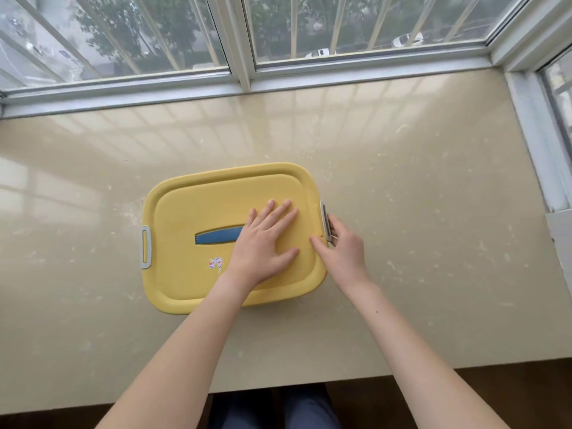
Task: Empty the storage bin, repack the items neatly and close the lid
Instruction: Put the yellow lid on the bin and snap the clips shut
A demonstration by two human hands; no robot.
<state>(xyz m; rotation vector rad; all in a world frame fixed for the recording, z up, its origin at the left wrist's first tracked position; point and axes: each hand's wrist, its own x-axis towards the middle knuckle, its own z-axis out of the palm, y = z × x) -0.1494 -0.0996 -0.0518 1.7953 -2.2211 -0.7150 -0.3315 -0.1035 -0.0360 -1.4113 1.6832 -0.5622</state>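
On the yellow lid (192,218), the left hand (263,243) lies flat; the right hand (343,252) grips the edge latch (325,221).

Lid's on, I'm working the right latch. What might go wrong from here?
The right hand grips the right latch, thumb on the lid rim, risking a pinch as the latch moves. The left hand presses only the lid's right half, so the side by the left latch might lift.
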